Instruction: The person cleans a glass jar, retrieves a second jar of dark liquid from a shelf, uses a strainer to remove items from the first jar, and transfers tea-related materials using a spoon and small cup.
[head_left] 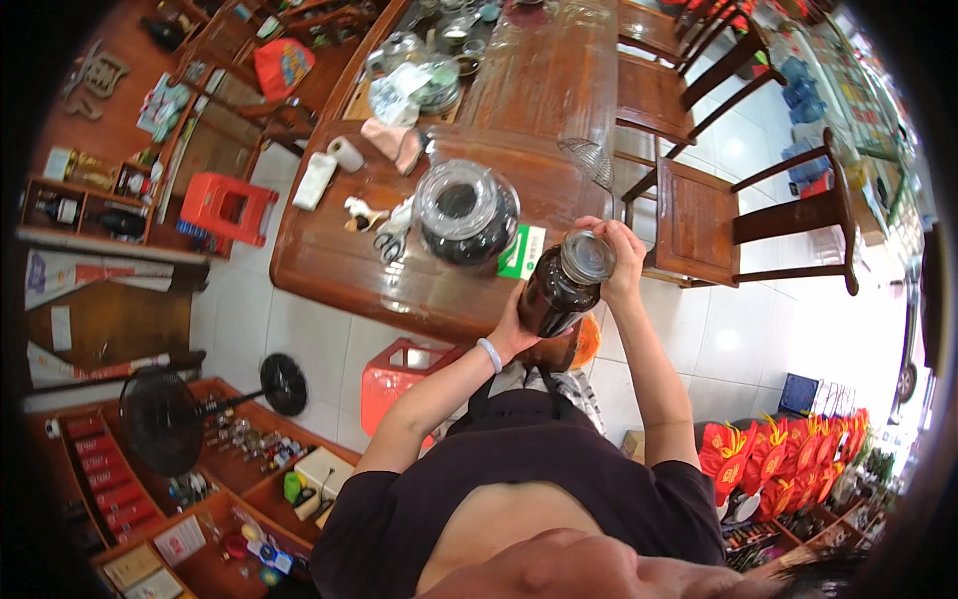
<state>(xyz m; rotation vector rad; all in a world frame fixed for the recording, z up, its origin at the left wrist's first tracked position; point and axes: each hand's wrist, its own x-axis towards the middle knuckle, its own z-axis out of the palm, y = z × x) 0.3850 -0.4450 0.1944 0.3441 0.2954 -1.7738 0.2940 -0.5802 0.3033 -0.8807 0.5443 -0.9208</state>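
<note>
A glass jar of dark liquid [550,292] is held tilted over the near right edge of the wooden table [359,277]. My left hand [516,329], with a pale bangle on the wrist, grips the jar's lower body. At the top, my right hand [625,258] has its fingers around the clear round lid [589,257]; whether the lid is loose cannot be told. A large round glass jar [468,213] with dark contents and an uncovered mouth stands on the table to the left. Between the two jars lies a green and white card [522,252] with writing.
Scissors [391,243], a paper roll [346,153] and a pink cloth [393,142] lie on the table's left. A wire strainer [591,161] rests at the right edge. Wooden chairs [696,217], a red stool [393,382] and a black fan [161,419] stand around.
</note>
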